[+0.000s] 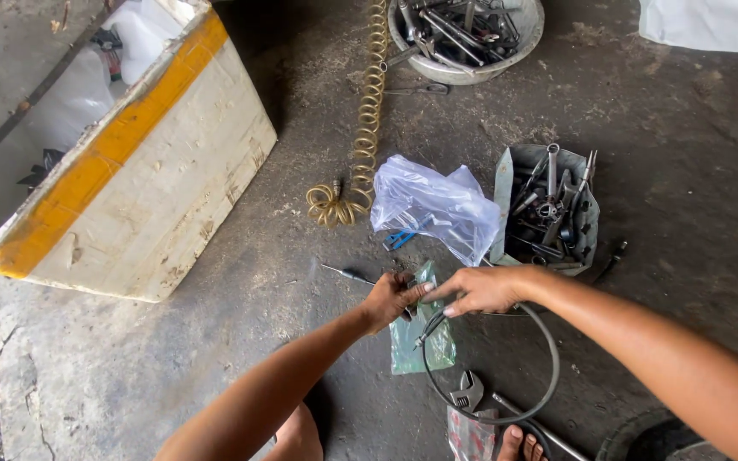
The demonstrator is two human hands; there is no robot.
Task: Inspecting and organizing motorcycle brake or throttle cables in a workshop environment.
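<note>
My left hand (389, 298) is closed around one end of a grey cable (548, 376) that loops across the concrete floor. My right hand (482, 288) reaches in from the right and pinches the same cable end beside the left fingers. Under both hands lies a small green plastic packet (416, 346). A thin screwdriver (345, 274) rests on the floor just left of my left hand. An adjustable wrench (468, 393) lies inside the cable loop.
A clear plastic bag (433, 205) with a blue tool sits beyond the hands. A grey tray of wrenches (506, 183) is at right, a round bowl of tools (530, 38) at the top. A coiled yellow hose (369, 111) and a white and yellow box (172, 179) stand at left.
</note>
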